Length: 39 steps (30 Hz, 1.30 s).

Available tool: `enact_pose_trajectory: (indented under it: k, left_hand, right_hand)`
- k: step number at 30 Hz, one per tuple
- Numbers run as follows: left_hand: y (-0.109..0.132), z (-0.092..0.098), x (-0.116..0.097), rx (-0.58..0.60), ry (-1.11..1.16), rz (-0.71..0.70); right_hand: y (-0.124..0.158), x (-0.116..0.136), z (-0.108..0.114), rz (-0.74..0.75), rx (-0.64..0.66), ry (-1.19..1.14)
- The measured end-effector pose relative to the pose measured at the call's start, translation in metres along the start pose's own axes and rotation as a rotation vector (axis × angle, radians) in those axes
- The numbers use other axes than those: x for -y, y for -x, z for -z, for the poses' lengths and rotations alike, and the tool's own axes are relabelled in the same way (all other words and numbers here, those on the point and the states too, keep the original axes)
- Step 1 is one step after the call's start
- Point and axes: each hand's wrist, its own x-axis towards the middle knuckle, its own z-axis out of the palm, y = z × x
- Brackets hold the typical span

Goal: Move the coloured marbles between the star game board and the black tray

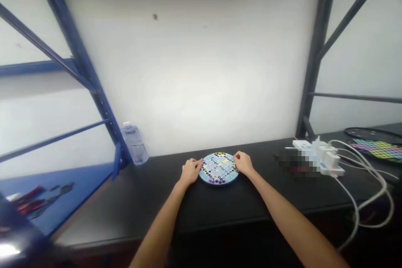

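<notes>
A round pale-blue board (219, 168) covered in rings of small dark and coloured spots lies flat on the black tabletop (125, 205), straight ahead of me. My left hand (190, 171) is at the board's left rim, with its fingers against the edge. My right hand (243, 163) grips the opposite rim in the same way. Both forearms reach in from the bottom of the view.
A clear plastic water bottle (135, 144) stands at the back left beside a blue steel upright (80, 58). To the right are white chargers on a power strip (317, 155) with trailing cables, a pixelated patch, and a colourful grid mat (375, 149). A blue shelf (56, 201) holds red-handled tools.
</notes>
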Motion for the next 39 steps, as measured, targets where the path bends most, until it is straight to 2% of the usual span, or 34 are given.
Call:
enact_pose_trajectory:
  k: [3, 6, 8, 10, 13, 16, 19, 22, 27, 32, 36, 39]
  left_hand:
    - [0.000, 0.008, 0.019, -0.036, -0.013, 0.046]
    - [0.010, 0.020, 0.058, -0.015, -0.121, 0.091]
    - [0.018, 0.026, 0.083, 0.034, -0.176, 0.139]
    - [0.026, 0.027, 0.097, 0.079, -0.204, 0.182]
    - [0.033, 0.022, 0.094, 0.116, -0.235, 0.203]
    - [0.034, 0.015, 0.078, 0.124, -0.224, 0.092]
    - [0.030, 0.012, 0.071, 0.130, -0.204, 0.059]
    - [0.021, 0.012, 0.073, 0.130, -0.208, 0.104]
    - [0.007, 0.007, 0.075, 0.107, -0.218, 0.172]
    - [0.009, 0.004, 0.079, 0.081, -0.178, 0.125]
    - [0.013, 0.006, 0.080, 0.037, -0.146, 0.132]
    - [0.015, 0.009, 0.080, -0.002, -0.115, 0.109]
  right_hand:
    - [-0.002, -0.016, 0.015, 0.079, -0.021, 0.043]
    - [0.001, -0.044, 0.037, 0.211, -0.013, 0.176]
    - [0.005, -0.066, 0.051, 0.237, 0.060, 0.258]
    - [0.010, -0.083, 0.058, 0.191, 0.167, 0.332]
    - [0.012, -0.090, 0.055, 0.097, 0.291, 0.413]
    - [0.008, -0.076, 0.041, -0.006, 0.341, 0.479]
    - [0.001, -0.061, 0.028, -0.002, 0.374, 0.490]
    - [-0.003, -0.057, 0.024, 0.028, 0.378, 0.471]
    - [-0.004, -0.065, 0.026, 0.042, 0.364, 0.432]
    - [-0.008, -0.069, 0.030, 0.059, 0.328, 0.402]
    - [-0.008, -0.070, 0.032, 0.065, 0.328, 0.378]
    - [-0.007, -0.071, 0.034, 0.078, 0.281, 0.346]
